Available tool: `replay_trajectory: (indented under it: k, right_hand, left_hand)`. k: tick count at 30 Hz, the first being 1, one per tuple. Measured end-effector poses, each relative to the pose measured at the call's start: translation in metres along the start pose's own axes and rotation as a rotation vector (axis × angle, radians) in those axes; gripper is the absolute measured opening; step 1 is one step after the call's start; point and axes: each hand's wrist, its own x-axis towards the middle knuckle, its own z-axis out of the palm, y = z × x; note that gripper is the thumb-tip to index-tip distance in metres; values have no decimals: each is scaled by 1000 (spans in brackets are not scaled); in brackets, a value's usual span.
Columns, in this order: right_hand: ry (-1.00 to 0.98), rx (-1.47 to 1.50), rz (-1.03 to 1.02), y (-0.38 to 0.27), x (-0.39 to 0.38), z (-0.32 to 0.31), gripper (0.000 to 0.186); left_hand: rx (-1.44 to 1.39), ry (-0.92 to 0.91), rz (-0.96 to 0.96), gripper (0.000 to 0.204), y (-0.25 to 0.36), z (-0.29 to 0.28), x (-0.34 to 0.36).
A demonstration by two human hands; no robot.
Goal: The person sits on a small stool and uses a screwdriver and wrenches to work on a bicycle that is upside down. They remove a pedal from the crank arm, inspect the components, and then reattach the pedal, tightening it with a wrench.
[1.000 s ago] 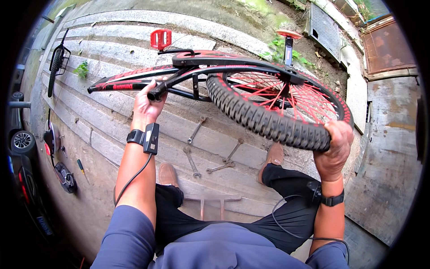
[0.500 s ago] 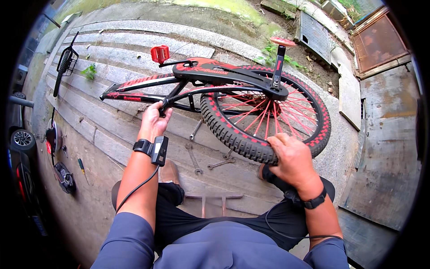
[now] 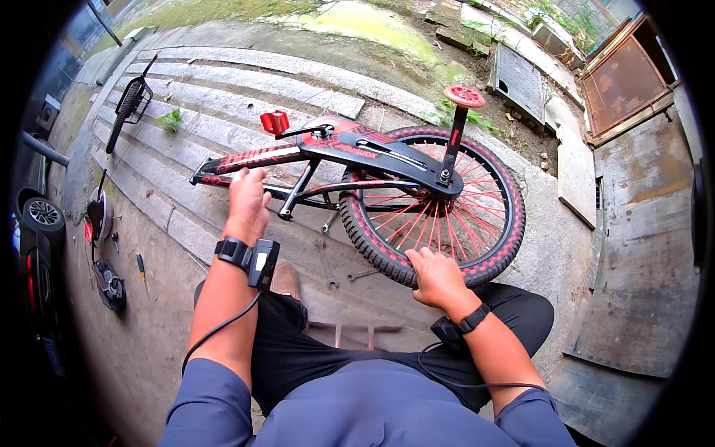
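A black and red child's bicycle frame (image 3: pixel 287 155) lies on its side in front of me, with its rear wheel still attached. My left hand (image 3: pixel 248 203) is closed around the lower frame tube near its left end. On the near side of the knobby tire (image 3: pixel 376 253), my right hand (image 3: pixel 439 279) grips the rubber, fingers on top. Red spokes (image 3: pixel 432 223) fill the rim, which has a checkered red edge. From the hub a black bracket (image 3: pixel 453 145) rises to a small red training wheel (image 3: pixel 464 96). A red pedal (image 3: pixel 275 121) sticks up on the far side.
Wrenches (image 3: pixel 326 267) lie on the paving between my feet. To the left are a screwdriver (image 3: pixel 141 267), a black bicycle part (image 3: pixel 110 284) and another wheel with a basket (image 3: pixel 128 106). A metal T-shaped piece (image 3: pixel 354 328) sits near my knees. Metal sheets (image 3: pixel 637 246) cover the ground at right.
My left hand has gone from the stay near the middle of the frame to the lower tube farther left. The right hand has shifted left with the tire, and the bicycle has turned slightly.
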Motion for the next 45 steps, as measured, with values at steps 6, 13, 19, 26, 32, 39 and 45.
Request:
replay_trajectory:
  k: [6, 13, 19, 26, 32, 39, 45]
  right_hand:
    - [-26, 57, 54, 0, 6, 44, 74]
    - [22, 101, 58, 1, 24, 106, 59]
    - [104, 58, 114, 21, 31, 157, 49]
    - [111, 84, 134, 29, 42, 194, 42]
    - [40, 113, 174, 29, 52, 211, 52]
    - [-74, 148, 217, 32, 65, 236, 70]
    - [-34, 168, 195, 37, 64, 247, 70]
  left_hand:
    - [-46, -80, 132, 58, 32, 1, -41]
    - [-50, -188, 105, 51, 29, 11, -49]
    - [-8, -253, 125, 49, 32, 24, -55]
    - [22, -267, 145, 44, 41, 36, -64]
    - [67, -272, 155, 42, 40, 42, -67]
    - [139, -275, 156, 39, 35, 41, -63]
    - [136, -309, 151, 38, 31, 51, -65]
